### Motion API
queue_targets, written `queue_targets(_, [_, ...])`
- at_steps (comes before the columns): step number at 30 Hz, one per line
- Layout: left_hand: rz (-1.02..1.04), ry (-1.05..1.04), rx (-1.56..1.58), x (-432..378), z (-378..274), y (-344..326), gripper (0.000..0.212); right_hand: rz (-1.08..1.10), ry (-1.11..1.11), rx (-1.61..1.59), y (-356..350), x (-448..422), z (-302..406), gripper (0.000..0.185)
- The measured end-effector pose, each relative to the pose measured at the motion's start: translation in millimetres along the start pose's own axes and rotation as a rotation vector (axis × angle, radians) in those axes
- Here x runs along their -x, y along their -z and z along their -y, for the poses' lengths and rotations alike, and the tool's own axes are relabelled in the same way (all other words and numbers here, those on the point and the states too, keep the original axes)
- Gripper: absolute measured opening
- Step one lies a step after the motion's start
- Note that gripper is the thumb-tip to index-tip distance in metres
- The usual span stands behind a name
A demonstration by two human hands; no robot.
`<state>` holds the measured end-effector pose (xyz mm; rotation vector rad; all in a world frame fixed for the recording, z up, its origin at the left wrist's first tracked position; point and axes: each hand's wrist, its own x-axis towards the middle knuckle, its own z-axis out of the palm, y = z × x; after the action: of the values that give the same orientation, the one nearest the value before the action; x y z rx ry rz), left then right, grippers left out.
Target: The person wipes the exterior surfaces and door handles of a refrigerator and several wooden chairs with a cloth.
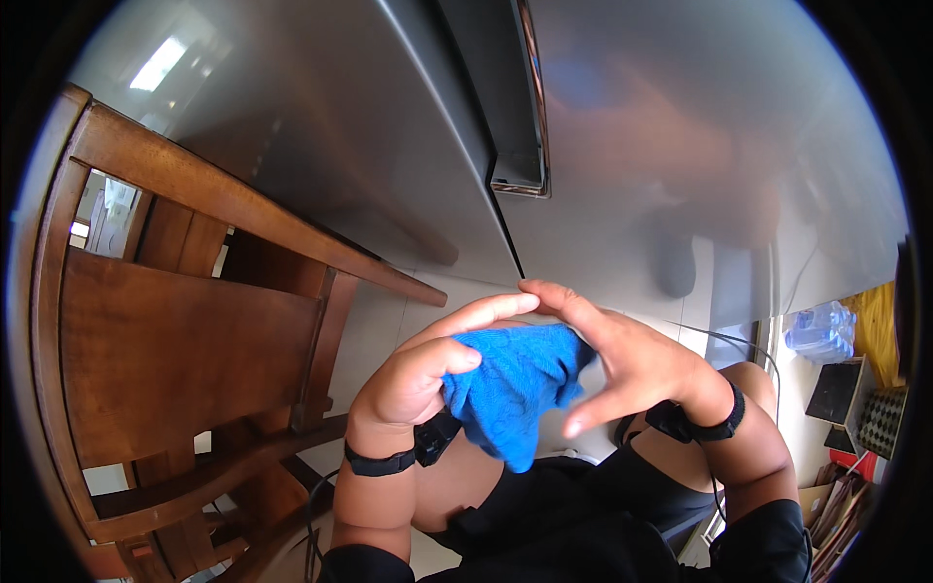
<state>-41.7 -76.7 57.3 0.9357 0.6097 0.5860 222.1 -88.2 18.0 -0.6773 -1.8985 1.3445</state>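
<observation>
A folded blue cloth [510,386] is pinched between the thumb and fingers of my left hand [415,372], and a loose corner hangs down towards my lap. My right hand [634,357] is spread beside the cloth's right edge, thumb well away from the fingers. Its fingertips meet those of my left hand above the cloth. Whether the right palm touches the cloth cannot be told. Just beyond the hands stands a glossy grey double-door appliance, apparently a refrigerator [619,218], with a recessed, chrome-edged handle [521,178] along the seam.
A brown wooden chair [189,350] stands close on the left, against the grey door. To the right are clear plastic bottles [820,331], a dark box [834,390] and stacked cardboard [834,517]. A thin cable [729,337] runs near my right arm.
</observation>
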Motion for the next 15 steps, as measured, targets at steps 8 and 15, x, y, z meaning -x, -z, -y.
queue_targets(8, [0.071,-0.108,-0.141,4,-2,2,0.079,0.198,-0.372,-0.366,24,-2,21,0.021])
queue_targets(15, [0.062,0.159,-0.243,-17,16,6,0.07,-0.074,-0.334,-0.999,35,9,8,0.038])
